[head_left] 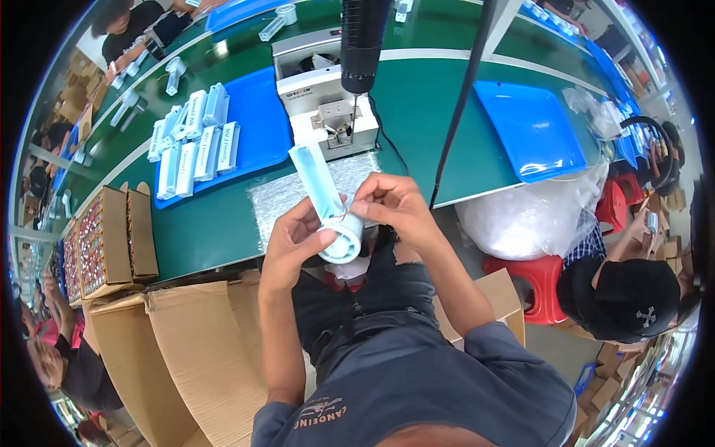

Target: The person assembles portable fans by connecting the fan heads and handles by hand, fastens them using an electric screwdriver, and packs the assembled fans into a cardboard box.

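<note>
The left hand (289, 240) grips the white fan (320, 188), which sits between both hands; the right hand (396, 207) appears to pinch its thin wire (343, 216). Best to steady the fan firmly leftward and guide the wire gently, without tugging.

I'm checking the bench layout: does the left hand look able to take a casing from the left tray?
Probably not while the left hand holds a white part, though nothing seems to block the way to the casings.
</note>
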The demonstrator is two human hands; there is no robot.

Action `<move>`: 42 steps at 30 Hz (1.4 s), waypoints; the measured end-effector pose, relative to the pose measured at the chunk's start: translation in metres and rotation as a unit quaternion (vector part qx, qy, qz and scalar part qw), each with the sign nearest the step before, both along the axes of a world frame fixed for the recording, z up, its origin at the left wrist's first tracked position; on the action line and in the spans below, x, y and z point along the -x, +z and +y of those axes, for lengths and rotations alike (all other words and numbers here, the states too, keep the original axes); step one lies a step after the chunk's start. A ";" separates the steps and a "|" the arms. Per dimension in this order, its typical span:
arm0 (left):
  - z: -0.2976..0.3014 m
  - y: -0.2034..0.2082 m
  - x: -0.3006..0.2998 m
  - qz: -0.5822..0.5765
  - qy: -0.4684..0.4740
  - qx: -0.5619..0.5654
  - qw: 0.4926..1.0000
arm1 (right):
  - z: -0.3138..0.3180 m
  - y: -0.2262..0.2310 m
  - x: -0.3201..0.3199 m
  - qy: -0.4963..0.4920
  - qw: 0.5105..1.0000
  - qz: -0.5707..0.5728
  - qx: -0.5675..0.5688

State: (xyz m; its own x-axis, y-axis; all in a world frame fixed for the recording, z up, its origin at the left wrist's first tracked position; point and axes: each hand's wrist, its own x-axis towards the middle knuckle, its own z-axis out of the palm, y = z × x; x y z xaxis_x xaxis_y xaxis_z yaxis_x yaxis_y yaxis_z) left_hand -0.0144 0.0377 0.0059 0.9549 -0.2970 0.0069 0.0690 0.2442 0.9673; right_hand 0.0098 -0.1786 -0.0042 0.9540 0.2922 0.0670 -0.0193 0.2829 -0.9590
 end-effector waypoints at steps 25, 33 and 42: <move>-0.013 -0.025 -0.015 -0.184 0.188 -0.242 0.934 | -0.005 0.048 -0.063 -0.292 0.899 -0.326 0.013; -0.002 -0.035 -0.008 -0.100 0.179 -0.140 0.969 | 0.005 0.128 -0.132 0.047 0.937 -0.339 -0.073; 0.003 -0.037 -0.029 -0.164 0.207 -0.223 0.938 | -0.002 0.139 -0.087 0.128 0.927 -0.208 -0.286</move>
State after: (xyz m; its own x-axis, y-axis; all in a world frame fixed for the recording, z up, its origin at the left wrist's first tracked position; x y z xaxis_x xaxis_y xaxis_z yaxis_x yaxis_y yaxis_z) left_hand 0.0142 0.0409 -0.0315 0.9571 0.0560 0.2843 -0.2623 -0.2502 0.9320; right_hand 0.0971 -0.1807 0.1346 0.7152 0.3084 0.6272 0.1826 0.7838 -0.5936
